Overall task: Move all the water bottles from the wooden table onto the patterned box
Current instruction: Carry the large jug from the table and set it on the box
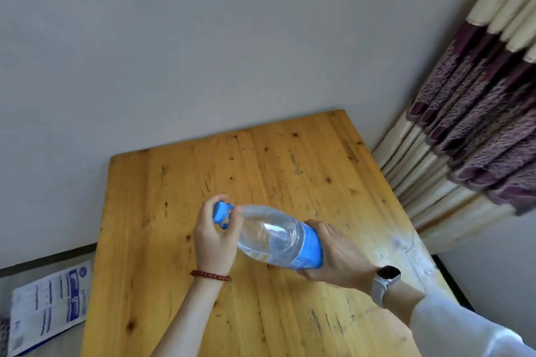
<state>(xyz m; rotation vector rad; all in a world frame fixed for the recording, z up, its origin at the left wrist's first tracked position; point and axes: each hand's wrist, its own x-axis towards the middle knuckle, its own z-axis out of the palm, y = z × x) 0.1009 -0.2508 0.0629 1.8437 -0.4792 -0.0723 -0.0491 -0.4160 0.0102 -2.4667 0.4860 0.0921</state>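
A clear water bottle (pixel 271 236) with a blue cap and blue label is held tilted on its side above the wooden table (pixel 275 159). My left hand (pixel 213 238) grips the blue cap end, fingers wrapped round it. My right hand (pixel 339 258) holds the labelled lower end from the right. The bottle is partly filled with water. No other bottle shows on the table. The patterned box is not clearly in view.
A white and blue printed sheet or pack (pixel 49 307) lies low at the left, beside the table. A cream and purple curtain (pixel 478 113) hangs at the right. A plain grey wall (pixel 203 38) stands behind the table.
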